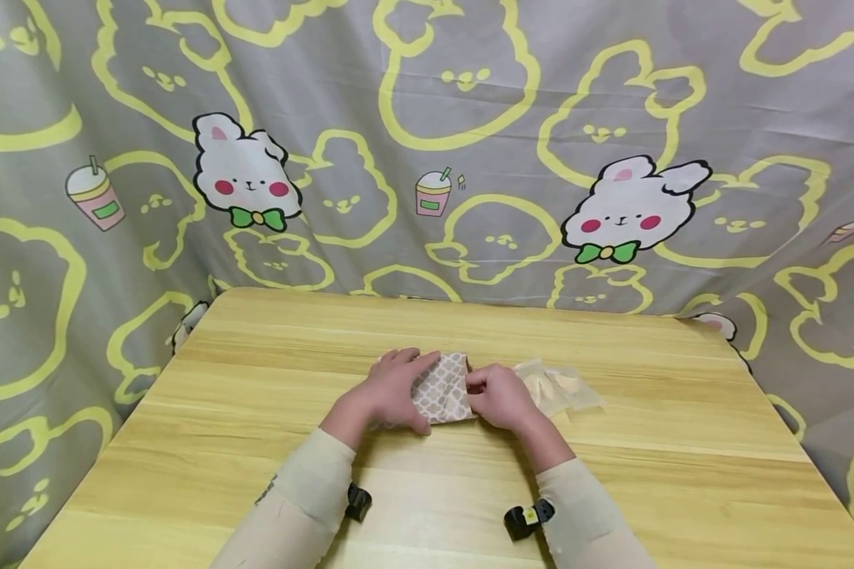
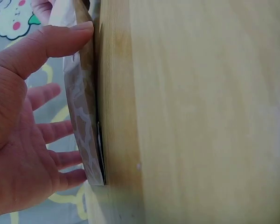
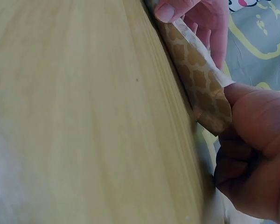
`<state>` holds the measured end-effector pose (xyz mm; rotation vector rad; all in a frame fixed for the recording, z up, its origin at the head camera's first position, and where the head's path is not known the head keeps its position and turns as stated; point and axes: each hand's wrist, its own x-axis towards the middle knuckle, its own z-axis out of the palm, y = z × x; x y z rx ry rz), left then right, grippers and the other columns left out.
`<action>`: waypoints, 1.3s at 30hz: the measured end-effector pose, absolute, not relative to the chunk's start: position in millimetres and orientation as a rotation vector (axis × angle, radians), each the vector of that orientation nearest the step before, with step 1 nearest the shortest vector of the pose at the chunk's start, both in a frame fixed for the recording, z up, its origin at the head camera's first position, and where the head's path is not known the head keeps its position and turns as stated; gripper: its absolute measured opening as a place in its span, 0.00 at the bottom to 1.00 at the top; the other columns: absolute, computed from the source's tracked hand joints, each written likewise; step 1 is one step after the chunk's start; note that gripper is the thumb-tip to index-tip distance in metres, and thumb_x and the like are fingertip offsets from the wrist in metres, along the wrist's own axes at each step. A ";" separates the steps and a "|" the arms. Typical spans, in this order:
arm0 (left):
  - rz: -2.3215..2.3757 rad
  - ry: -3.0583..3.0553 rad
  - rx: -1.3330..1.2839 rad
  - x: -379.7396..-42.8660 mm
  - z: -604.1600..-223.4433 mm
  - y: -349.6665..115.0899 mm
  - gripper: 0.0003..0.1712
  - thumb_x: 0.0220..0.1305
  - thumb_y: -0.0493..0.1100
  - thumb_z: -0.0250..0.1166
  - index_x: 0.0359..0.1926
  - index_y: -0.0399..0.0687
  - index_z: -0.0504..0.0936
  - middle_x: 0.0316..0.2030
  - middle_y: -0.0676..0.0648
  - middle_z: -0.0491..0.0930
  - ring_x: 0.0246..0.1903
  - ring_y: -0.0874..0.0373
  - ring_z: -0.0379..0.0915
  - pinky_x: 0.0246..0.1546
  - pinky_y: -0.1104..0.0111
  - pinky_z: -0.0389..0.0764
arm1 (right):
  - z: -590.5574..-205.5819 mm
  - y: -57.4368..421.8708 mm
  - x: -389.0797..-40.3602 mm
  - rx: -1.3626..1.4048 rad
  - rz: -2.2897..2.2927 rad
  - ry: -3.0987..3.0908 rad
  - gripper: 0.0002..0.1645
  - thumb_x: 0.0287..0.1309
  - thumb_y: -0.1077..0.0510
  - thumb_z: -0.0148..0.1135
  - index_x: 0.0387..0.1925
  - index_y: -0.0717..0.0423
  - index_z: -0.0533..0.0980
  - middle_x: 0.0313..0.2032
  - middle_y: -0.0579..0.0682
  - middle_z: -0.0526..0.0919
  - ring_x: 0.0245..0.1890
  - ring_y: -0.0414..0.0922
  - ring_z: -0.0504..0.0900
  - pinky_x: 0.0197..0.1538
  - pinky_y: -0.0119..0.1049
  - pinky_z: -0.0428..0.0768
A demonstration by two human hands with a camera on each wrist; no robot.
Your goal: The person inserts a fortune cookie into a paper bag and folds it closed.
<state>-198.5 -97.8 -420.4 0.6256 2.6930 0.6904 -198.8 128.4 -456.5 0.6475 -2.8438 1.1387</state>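
Note:
A flat packet in patterned paper (image 1: pixel 444 389), tan with a white lattice, lies on the table. My left hand (image 1: pixel 395 389) spans its left part with spread fingers. In the left wrist view, the thumb (image 2: pixel 67 39) touches the packet's near edge and the other fingers extend toward its far side. At the right end, my right hand (image 1: pixel 504 397) pinches the paper edge. In the right wrist view, the paper's end (image 3: pixel 210 100) meets the right thumb and the curled fingers (image 3: pixel 235 161). The packet's contents are hidden.
A thin, see-through crinkled sheet (image 1: pixel 558 387) lies to the right, beyond the right hand. The wooden table (image 1: pixel 270 348) ends at a grey curtain (image 1: pixel 470 103) with cartoon figures. Each forearm bears a black wrist mount (image 1: pixel 523 521).

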 end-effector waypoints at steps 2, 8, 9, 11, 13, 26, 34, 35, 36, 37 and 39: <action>0.703 2.685 0.627 -198.9 -420.4 -96.7 0.69 0.34 0.54 0.85 0.78 0.63 0.57 0.75 0.41 0.53 0.72 0.36 0.42 0.67 0.40 0.45 | -457.2 128.5 -198.8 0.666 1.196 -2.821 0.15 0.43 0.71 0.65 0.17 0.48 0.75 0.16 0.38 0.65 0.18 0.36 0.63 0.24 0.32 0.61; 0.705 2.680 0.625 -200.9 -421.6 -94.2 0.70 0.35 0.57 0.85 0.78 0.66 0.55 0.75 0.43 0.54 0.72 0.39 0.43 0.65 0.40 0.47 | -458.6 127.9 -198.0 0.739 1.399 -2.714 0.16 0.45 0.71 0.71 0.37 0.52 0.86 0.21 0.45 0.74 0.22 0.38 0.67 0.27 0.31 0.65; 0.703 2.682 0.626 -201.3 -422.0 -94.2 0.70 0.35 0.57 0.85 0.79 0.66 0.55 0.74 0.43 0.54 0.72 0.39 0.44 0.65 0.40 0.47 | -458.9 128.0 -197.9 0.753 1.418 -2.701 0.18 0.45 0.71 0.72 0.39 0.53 0.87 0.22 0.45 0.74 0.23 0.38 0.68 0.27 0.31 0.65; 0.706 2.693 0.634 -202.1 -422.8 -94.7 0.70 0.35 0.57 0.85 0.79 0.64 0.55 0.73 0.43 0.56 0.71 0.40 0.46 0.63 0.41 0.49 | -459.4 127.8 -197.9 0.775 1.442 -2.685 0.21 0.47 0.70 0.73 0.44 0.54 0.86 0.22 0.46 0.74 0.23 0.38 0.67 0.27 0.31 0.65; 0.713 2.701 0.644 -202.9 -423.3 -95.4 0.69 0.35 0.57 0.84 0.78 0.63 0.56 0.71 0.44 0.59 0.69 0.41 0.49 0.62 0.42 0.52 | -459.6 127.7 -198.1 0.784 1.453 -2.684 0.22 0.48 0.69 0.74 0.47 0.54 0.86 0.20 0.45 0.71 0.22 0.38 0.66 0.27 0.30 0.64; 0.777 2.754 0.621 -203.2 -423.8 -103.7 0.68 0.32 0.54 0.84 0.78 0.63 0.58 0.65 0.46 0.65 0.61 0.46 0.59 0.57 0.48 0.57 | -453.6 126.9 -194.7 0.518 1.288 -2.831 0.37 0.49 0.60 0.73 0.64 0.49 0.77 0.16 0.42 0.63 0.17 0.38 0.61 0.22 0.32 0.60; 0.799 2.779 0.613 -203.6 -423.6 -107.1 0.67 0.32 0.55 0.84 0.76 0.62 0.61 0.63 0.47 0.67 0.59 0.46 0.60 0.56 0.47 0.57 | -451.1 129.8 -193.3 0.485 1.252 -2.847 0.31 0.55 0.55 0.73 0.62 0.52 0.79 0.14 0.42 0.62 0.15 0.37 0.58 0.22 0.32 0.59; 0.803 2.783 0.614 -203.7 -423.4 -107.5 0.66 0.33 0.55 0.85 0.76 0.62 0.61 0.63 0.47 0.67 0.59 0.46 0.60 0.56 0.47 0.57 | -450.7 130.0 -193.2 0.482 1.253 -2.849 0.30 0.55 0.55 0.74 0.61 0.52 0.79 0.14 0.43 0.61 0.15 0.38 0.57 0.22 0.33 0.59; 0.807 2.787 0.613 -203.7 -423.2 -107.9 0.66 0.33 0.55 0.85 0.76 0.61 0.62 0.63 0.47 0.67 0.59 0.46 0.60 0.56 0.47 0.57 | -450.1 130.2 -193.1 0.477 1.253 -2.851 0.30 0.56 0.54 0.74 0.61 0.52 0.80 0.14 0.43 0.61 0.15 0.38 0.57 0.22 0.33 0.59; 0.807 2.792 0.614 -203.7 -423.1 -108.2 0.65 0.33 0.55 0.84 0.76 0.61 0.62 0.63 0.47 0.67 0.59 0.46 0.60 0.56 0.47 0.57 | -449.7 130.3 -193.0 0.474 1.251 -2.853 0.29 0.56 0.54 0.74 0.60 0.52 0.80 0.15 0.43 0.61 0.15 0.38 0.57 0.22 0.33 0.58; 0.805 2.800 0.614 -203.6 -422.8 -108.6 0.65 0.34 0.55 0.84 0.76 0.62 0.63 0.63 0.47 0.67 0.59 0.46 0.60 0.56 0.46 0.57 | -448.4 130.2 -192.8 0.465 1.250 -2.857 0.29 0.56 0.54 0.74 0.60 0.51 0.80 0.15 0.43 0.61 0.15 0.38 0.57 0.23 0.33 0.58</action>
